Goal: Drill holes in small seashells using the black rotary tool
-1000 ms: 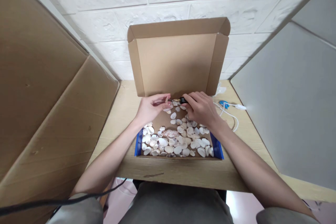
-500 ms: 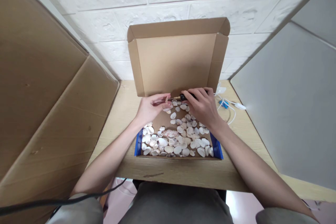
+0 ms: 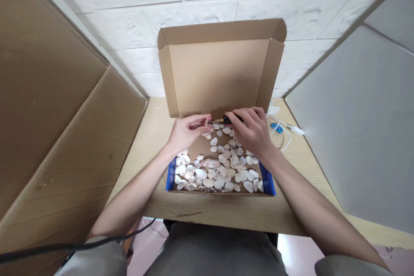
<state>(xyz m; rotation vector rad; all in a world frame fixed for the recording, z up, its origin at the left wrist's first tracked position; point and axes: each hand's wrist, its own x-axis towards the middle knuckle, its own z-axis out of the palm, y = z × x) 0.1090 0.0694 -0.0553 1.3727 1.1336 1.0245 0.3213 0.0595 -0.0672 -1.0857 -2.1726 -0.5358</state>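
My left hand is closed, pinching a thin pinkish shell between thumb and fingers above the back of the box. Wrapped in my right hand is a small black mini drill with a brass-coloured chuck. Its thin bit points left and reaches the shell; whether the tip has gone through is too small to tell. Below both hands lie many loose white shells in a shallow cardboard box with blue side walls. Among them rests a larger, knobbly pink-and-white shell.
The box's brown lid stands raised against the white brick-patterned wall. A white cable and a small blue item lie on the wooden table at right. Cardboard and a grey panel flank the table.
The view has shifted very slightly. Both hands keep the same hold, with the drill bit still at the shell.
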